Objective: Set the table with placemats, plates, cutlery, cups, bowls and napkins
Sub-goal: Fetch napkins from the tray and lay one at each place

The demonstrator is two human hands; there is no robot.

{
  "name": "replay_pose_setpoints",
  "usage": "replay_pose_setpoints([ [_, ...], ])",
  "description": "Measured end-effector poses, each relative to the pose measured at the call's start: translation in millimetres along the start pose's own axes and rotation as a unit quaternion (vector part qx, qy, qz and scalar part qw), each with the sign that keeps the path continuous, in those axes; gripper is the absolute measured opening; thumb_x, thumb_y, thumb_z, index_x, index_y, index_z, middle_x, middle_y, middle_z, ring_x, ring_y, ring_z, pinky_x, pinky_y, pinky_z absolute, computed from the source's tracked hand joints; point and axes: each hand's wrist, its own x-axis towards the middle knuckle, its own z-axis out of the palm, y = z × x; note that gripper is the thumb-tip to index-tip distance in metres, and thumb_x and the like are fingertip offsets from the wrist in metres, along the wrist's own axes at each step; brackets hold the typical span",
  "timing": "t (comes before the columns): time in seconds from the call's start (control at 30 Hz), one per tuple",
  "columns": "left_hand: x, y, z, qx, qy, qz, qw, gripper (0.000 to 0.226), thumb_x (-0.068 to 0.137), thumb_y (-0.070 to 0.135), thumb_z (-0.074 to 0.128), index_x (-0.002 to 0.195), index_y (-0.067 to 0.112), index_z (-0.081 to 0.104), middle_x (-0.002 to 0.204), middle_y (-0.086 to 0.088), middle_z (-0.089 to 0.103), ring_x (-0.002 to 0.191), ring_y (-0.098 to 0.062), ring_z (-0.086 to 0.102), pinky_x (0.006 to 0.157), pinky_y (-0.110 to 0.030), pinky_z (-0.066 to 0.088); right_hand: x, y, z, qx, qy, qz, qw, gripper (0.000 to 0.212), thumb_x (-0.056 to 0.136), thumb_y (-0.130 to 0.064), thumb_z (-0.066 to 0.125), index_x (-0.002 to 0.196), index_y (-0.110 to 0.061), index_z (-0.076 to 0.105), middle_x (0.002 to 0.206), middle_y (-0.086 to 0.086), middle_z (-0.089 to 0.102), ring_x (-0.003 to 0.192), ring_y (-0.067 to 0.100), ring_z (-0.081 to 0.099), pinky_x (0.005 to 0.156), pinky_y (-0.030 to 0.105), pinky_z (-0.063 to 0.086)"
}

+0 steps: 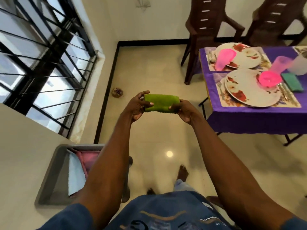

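Note:
I hold a folded green napkin [161, 103] in front of me over the floor, my left hand [137, 105] gripping its left end and my right hand [184, 112] its right end. To the right stands the table with a purple cloth [249, 120]. On it lie two floral placemats [222, 98], each with a floral plate [245, 95]. A pink bowl [270, 78] rests on the near plate, a pink cup [224, 58] lies on the far plate [249, 55]. A teal napkin [292, 83] and cutlery [284, 90] lie beside the near plate.
A grey tray [49, 173] at lower left holds pink and white cloths. Two dark wooden chairs [206, 30] stand behind the table. A barred window [41, 55] is on the left. A pink tumbler [280, 65] and a frosted tumbler [299, 65] stand at the table's right. A small object [117, 92] sits on the floor.

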Motion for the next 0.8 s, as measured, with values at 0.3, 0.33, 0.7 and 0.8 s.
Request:
replay_pose_setpoints([
  [0.3, 38.2, -22.3, 84.2, 0.204, -0.195, -0.183, 0.942, 0.038, 0.090, 0.009, 0.064, 0.127, 0.012, 0.060, 0.126, -0.013, 0.063, 0.114, -0.028, 0.061, 0.096, -0.041, 0.052, -35.4, -13.2, -86.5, -0.043, 0.105, -0.011, 0.993, 0.043, 0.079, 0.011, 0.056, 0.114, -0.011, 0.064, 0.094, 0.013, 0.067, 0.085, 0.025, 0.066, 0.075, 0.037, 0.059],
  [0.33, 42.8, -24.8, 102.7, 0.244, -0.214, -0.191, 0.926, 0.041, 0.088, 0.022, 0.069, 0.127, 0.010, 0.062, 0.125, -0.011, 0.065, 0.114, -0.027, 0.062, 0.099, -0.043, 0.050, -38.5, -18.3, -98.3, -0.047, 0.114, -0.018, 0.992, 0.045, 0.078, 0.012, 0.057, 0.119, -0.006, 0.060, 0.093, 0.015, 0.066, 0.084, 0.025, 0.065, 0.072, 0.035, 0.058],
  [0.7, 131.4, -91.6, 313.2, 0.168, -0.231, -0.140, 0.948, 0.040, 0.087, 0.004, 0.065, 0.127, 0.003, 0.060, 0.119, -0.015, 0.068, 0.110, -0.033, 0.064, 0.092, -0.044, 0.054, -77.6, -51.3, -258.3, 0.114, 0.189, -0.005, 0.975, 0.013, 0.090, -0.015, 0.065, 0.100, -0.008, 0.067, 0.096, 0.008, 0.071, 0.087, 0.023, 0.067, 0.081, 0.035, 0.053],
  [0.8, 149.7, -105.0, 365.5, 0.142, -0.214, -0.149, 0.955, 0.040, 0.085, 0.007, 0.067, 0.125, 0.004, 0.062, 0.117, -0.014, 0.068, 0.106, -0.030, 0.064, 0.093, -0.044, 0.054, -84.0, -60.5, -301.1, 0.108, 0.234, -0.034, 0.966, 0.013, 0.085, -0.004, 0.067, 0.098, -0.006, 0.067, 0.100, 0.011, 0.072, 0.095, 0.026, 0.067, 0.083, 0.037, 0.055],
])
